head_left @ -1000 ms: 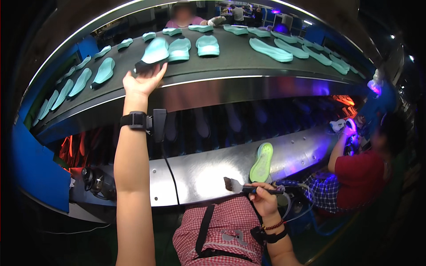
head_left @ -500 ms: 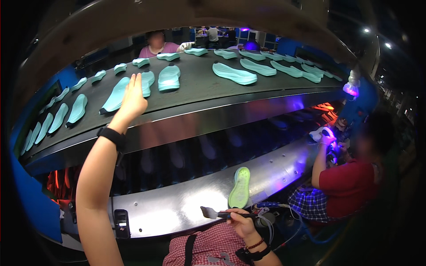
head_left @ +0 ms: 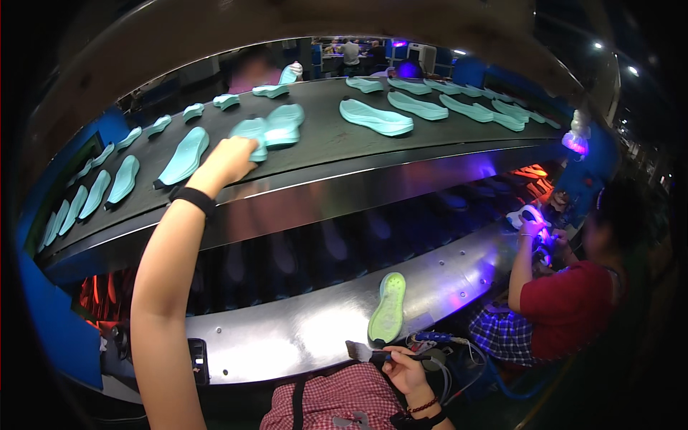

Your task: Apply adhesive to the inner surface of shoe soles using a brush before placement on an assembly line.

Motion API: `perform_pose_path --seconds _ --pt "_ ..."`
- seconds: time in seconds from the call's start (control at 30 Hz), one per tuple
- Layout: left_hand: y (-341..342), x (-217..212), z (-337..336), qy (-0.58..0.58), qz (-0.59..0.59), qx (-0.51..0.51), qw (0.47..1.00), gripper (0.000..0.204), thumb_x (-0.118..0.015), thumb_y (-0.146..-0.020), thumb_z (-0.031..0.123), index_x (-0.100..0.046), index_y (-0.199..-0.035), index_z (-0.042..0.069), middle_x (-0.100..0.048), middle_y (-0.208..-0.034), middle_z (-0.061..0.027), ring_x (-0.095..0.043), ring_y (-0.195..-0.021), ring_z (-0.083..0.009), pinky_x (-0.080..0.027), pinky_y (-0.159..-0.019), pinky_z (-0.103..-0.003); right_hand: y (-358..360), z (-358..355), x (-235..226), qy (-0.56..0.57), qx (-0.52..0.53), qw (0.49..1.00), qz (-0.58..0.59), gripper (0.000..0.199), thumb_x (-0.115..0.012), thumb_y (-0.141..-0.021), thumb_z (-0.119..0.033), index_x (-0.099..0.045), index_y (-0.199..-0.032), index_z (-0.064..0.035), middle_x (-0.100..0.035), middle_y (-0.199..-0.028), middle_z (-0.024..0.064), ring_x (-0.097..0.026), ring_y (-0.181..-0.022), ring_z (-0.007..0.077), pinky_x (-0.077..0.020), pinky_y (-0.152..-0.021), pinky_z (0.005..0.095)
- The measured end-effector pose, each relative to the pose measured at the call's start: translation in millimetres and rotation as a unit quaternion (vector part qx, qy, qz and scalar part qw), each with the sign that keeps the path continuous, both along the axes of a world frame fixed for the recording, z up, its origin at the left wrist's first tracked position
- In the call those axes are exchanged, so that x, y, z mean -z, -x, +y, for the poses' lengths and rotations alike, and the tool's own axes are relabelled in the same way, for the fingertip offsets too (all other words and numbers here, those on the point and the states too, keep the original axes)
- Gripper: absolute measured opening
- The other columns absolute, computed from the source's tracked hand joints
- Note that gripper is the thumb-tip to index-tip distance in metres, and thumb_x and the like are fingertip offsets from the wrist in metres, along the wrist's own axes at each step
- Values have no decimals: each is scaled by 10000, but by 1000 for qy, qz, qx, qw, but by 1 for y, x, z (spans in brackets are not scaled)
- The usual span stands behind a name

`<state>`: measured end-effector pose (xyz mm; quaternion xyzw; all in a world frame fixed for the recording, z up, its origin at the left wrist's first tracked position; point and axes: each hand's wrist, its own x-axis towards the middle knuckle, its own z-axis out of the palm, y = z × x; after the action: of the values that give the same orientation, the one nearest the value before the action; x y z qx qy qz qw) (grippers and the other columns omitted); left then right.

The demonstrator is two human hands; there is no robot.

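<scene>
Right hand (head_left: 405,370): fingers closed around the dark handle of a brush (head_left: 364,353), bristles pointing left, above the near edge of a metal ledge (head_left: 279,351). Left hand (head_left: 233,159): reaches up to the belt (head_left: 315,154), fingers at the near end of a turquoise sole (head_left: 251,131) (slightly blurred); whether they grip it cannot be told, as the hand's back hides them. That sole appears to adjoin a second turquoise sole (head_left: 285,125) on its right. A yellow-green sole (head_left: 388,308) lies on the ledge, just beyond the brush. A dark rectangular device (head_left: 198,360) rests beside the left forearm. To the right, a co-worker in a red top (head_left: 570,308) handles a white piece (head_left: 527,216) under purple light.
</scene>
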<state>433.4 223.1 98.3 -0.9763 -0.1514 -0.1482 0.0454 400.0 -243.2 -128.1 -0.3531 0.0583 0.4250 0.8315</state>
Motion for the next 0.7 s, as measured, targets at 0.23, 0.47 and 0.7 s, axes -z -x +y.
perform_pose_path --seconds 0.23,0.47,0.7 --pt "15 -30 -57 246 -7 -105 963 370 -614 -784 360 -598 -908 11 -613 -890 -209 -597 -885 -318 -454 -733 -386 0 29 -30 -5 2 997 -82 242 -529 -820 15 -545 -1054 71 -606 -978 157 -579 -776 161 -481 -701 248" --pt "88 53 -99 509 -628 37 588 252 -545 -820 170 -528 -998 -9 -579 -968 -103 -571 -838 -184 -452 -760 -283 -2 36 -27 61 72 990 -100 188 -580 -776 33 -573 -964 31 -615 -921 129 -567 -731 150 -466 -686 242" --pt "207 121 -144 837 -276 151 448 523 -540 -785 230 -415 -1189 -78 -568 -1044 -172 -603 -921 -249 -502 -821 -329 -5 45 -44 6 83 982 -172 169 -555 -779 3 -592 -944 2 -624 -913 132 -592 -818 206 -463 -750 299"
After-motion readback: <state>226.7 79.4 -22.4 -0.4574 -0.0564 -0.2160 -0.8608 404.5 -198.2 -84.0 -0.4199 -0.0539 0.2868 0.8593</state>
